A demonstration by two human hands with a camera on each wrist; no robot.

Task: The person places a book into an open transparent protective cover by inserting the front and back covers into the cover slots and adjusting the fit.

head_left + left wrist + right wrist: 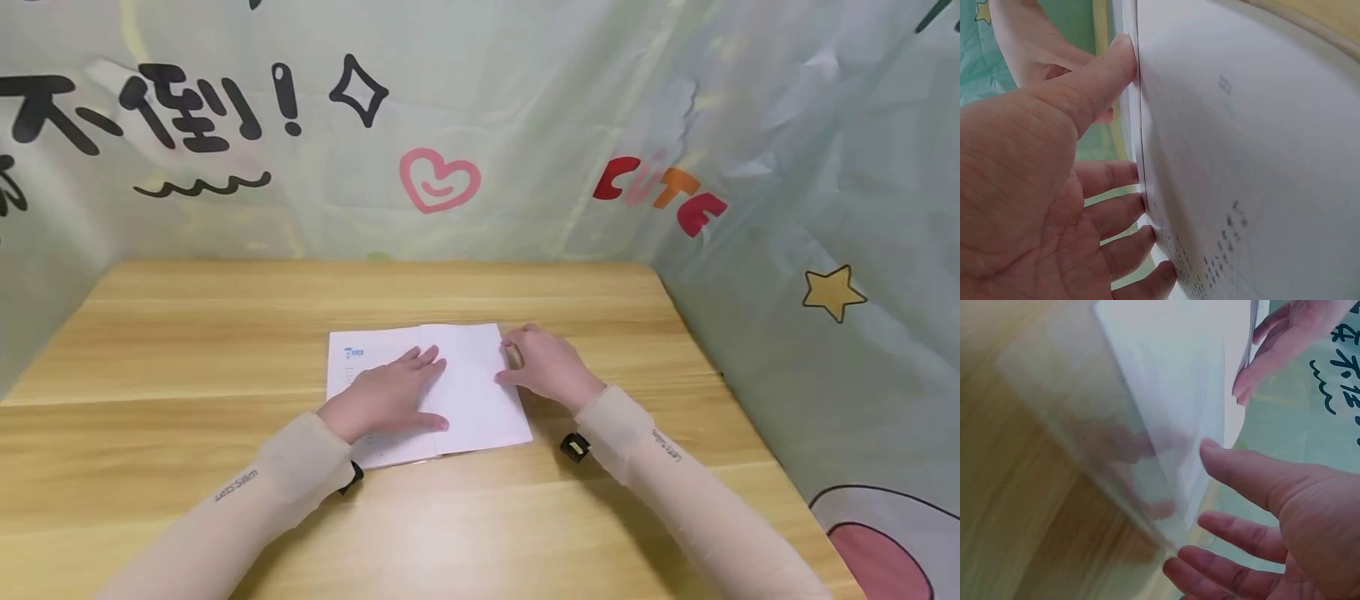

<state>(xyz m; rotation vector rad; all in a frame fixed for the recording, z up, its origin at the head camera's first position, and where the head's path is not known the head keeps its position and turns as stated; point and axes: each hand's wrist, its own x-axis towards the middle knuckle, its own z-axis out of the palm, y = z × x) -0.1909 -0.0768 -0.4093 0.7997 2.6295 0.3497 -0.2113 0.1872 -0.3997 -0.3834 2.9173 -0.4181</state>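
An open booklet (pixel 476 400) lies on the wooden table, its right page blank and its left page carrying faint print and a small blue mark. My left hand (pixel 386 396) rests across the middle fold, fingers and thumb spread. Small dark printing on a page (pixel 1229 240) shows in the left wrist view. At the booklet's right edge is my right hand (pixel 553 362), thumb and fingers apart and touching the edge. A clear plastic cover (pixel 1063 403) sticks out past the white page (pixel 1166 381) in the right wrist view, with the fingertips by its corner.
The wooden table (pixel 187 350) extends around the booklet. Behind and to the right hangs a pale green printed sheet (pixel 525 100) with a pink heart, lettering and a star. Both wrists wear beige sleeves (pixel 697 492) and small black devices (pixel 575 447).
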